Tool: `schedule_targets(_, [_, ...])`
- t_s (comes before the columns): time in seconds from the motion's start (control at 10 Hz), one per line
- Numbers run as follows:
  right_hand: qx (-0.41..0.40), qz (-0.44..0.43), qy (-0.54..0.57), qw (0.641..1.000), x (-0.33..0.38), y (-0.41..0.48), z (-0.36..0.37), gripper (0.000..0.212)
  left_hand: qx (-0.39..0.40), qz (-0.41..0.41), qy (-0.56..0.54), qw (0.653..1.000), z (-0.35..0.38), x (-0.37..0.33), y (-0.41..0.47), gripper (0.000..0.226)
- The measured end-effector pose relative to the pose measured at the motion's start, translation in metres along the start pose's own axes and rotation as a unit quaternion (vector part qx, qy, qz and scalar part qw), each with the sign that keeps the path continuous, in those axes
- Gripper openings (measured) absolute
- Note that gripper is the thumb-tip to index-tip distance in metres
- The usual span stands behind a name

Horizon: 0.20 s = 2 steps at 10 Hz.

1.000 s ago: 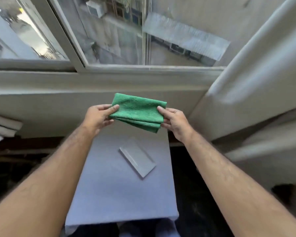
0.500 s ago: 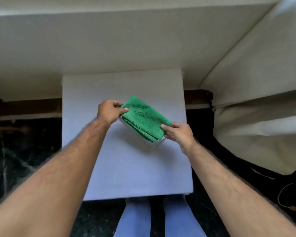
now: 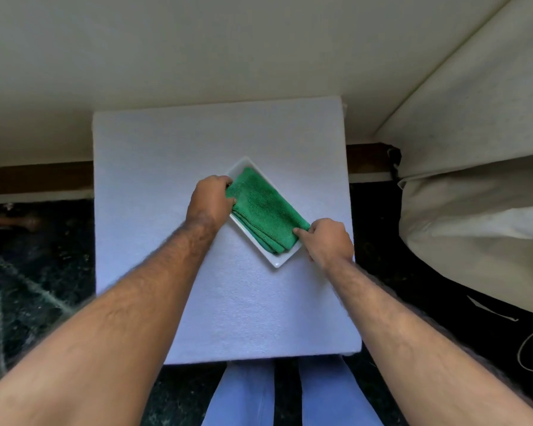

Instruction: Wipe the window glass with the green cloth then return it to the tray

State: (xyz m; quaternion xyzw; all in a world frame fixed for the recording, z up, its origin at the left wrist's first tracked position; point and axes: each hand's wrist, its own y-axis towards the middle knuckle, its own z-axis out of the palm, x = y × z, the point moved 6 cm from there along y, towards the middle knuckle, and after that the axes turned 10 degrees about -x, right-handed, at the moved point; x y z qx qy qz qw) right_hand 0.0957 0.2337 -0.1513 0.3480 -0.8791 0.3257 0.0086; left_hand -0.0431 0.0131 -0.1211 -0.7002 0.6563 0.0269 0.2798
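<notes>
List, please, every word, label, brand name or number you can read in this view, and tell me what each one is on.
None: no readable text shows anywhere in this view.
The green cloth, the white tray and the white-covered table all appear plain, with no label or tag visible.

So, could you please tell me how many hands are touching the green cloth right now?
2: the left hand holds the green cloth's far-left end, and the right hand pinches its near-right corner.

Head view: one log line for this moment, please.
stage: return cloth | green cloth: folded, in white tray | left hand: on cloth end | right hand: pinching other end | release: not yet
</notes>
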Motion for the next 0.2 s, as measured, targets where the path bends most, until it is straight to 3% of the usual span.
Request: schedule_targets(0.2, [-0.067, -0.117, -0.094, 0.986, 0.036, -0.004, -0.051, 0.045, -0.038, 0.126, 0.089, 0.987, -0.032, -0.029, -0.013, 0.064])
